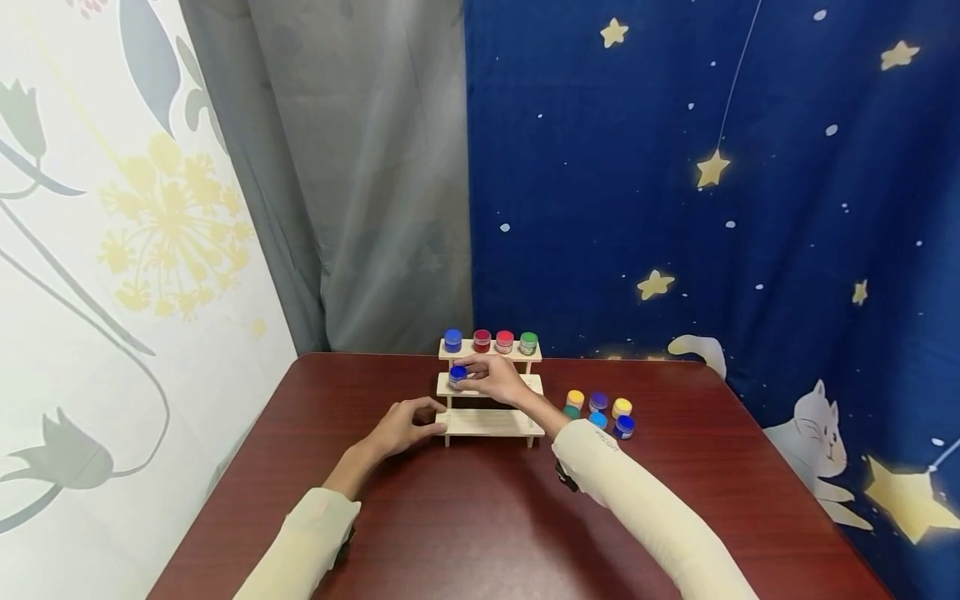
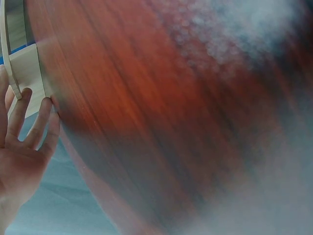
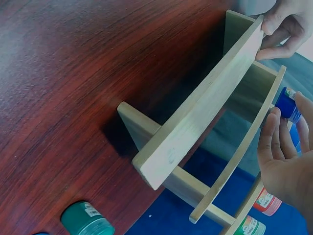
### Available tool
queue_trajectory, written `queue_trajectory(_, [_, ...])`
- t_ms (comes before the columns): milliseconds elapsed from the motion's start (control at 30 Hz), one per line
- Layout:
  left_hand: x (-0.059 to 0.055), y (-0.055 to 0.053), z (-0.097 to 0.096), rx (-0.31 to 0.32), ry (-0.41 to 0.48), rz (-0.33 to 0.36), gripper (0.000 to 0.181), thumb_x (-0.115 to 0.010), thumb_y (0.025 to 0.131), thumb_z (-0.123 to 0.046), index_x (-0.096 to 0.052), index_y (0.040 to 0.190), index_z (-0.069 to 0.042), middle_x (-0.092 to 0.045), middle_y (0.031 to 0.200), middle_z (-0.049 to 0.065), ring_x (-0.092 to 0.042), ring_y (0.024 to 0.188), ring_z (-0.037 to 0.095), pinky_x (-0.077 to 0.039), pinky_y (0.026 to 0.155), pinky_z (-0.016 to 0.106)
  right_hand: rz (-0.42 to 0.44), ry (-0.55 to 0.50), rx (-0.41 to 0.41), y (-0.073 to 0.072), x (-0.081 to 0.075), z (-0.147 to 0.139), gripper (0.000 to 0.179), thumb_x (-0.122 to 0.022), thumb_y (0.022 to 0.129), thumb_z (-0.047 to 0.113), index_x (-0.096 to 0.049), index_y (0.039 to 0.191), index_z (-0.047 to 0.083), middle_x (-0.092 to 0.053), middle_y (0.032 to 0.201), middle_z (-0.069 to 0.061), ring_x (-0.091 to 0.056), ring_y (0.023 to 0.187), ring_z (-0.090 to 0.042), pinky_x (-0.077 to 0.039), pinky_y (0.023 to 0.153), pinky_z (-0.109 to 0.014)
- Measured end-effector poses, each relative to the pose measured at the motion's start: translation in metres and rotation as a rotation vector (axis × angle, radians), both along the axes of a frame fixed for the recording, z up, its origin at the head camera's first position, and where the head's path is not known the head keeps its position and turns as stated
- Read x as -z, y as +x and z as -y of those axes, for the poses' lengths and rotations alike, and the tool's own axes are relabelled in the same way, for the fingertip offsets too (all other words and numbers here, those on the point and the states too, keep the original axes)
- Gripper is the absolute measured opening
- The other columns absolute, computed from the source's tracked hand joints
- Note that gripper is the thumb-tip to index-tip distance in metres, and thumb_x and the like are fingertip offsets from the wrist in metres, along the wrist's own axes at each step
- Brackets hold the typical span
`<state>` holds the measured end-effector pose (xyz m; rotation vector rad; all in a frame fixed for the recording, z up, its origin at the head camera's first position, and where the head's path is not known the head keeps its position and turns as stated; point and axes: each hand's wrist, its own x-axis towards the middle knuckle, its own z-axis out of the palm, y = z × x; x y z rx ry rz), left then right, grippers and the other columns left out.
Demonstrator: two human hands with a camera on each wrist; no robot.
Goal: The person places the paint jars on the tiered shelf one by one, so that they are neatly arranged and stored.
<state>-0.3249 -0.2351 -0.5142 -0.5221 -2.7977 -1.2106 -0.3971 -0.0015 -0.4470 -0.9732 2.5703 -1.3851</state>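
A three-step wooden stand (image 1: pixel 491 423) is on the table. My right hand (image 1: pixel 493 379) pinches a small blue paint jar (image 1: pixel 457 377) at the left end of the middle step; in the right wrist view that jar (image 3: pixel 287 104) is between thumb and fingers. Down at the lowest step's left end, my left hand (image 1: pixel 405 427) holds the board between thumb and fingers. On the top step stand a blue jar (image 1: pixel 453 340), a dark red jar (image 1: pixel 482 340), a red jar (image 1: pixel 505 342) and a green jar (image 1: pixel 528 342).
Right of the stand, several more jars sit on the reddish-brown table (image 1: pixel 480 517), among them a yellow jar (image 1: pixel 622 407), a purple jar (image 1: pixel 597 402) and a dark blue jar (image 1: pixel 624 427). Behind the table hang a grey curtain (image 1: pixel 375 183) and a blue star-patterned curtain (image 1: pixel 585 183).
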Motion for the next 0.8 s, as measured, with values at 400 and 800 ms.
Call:
queue_trajectory(400, [-0.001, 0.000, 0.000, 0.015, 0.015, 0.019, 0.031, -0.079, 0.094, -0.029, -0.073, 0.121, -0.016, -0.075, 0.109, 0.004, -0.070, 0.098, 0.020, -0.057, 0.091, 0.045, -0.023, 0.032, -0.007, -0.004, 0.002, 0.012, 0.044, -0.084, 0.090, 0.015, -0.071, 0.130, 0.006, -0.074, 0.121, -0.013, -0.074, 0.107, -0.025, -0.060, 0.083, -0.031])
queue_trajectory(800, [0.001, 0.000, 0.000, 0.019, 0.007, 0.002, 0.031, -0.079, 0.094, -0.029, -0.073, 0.122, -0.017, -0.075, 0.107, 0.002, -0.070, 0.096, 0.016, -0.058, 0.089, 0.041, -0.004, 0.026, -0.025, -0.008, 0.002, 0.012, 0.046, -0.084, 0.089, 0.010, -0.069, 0.132, 0.002, -0.073, 0.123, -0.016, -0.073, 0.110, -0.028, -0.059, 0.086, -0.031])
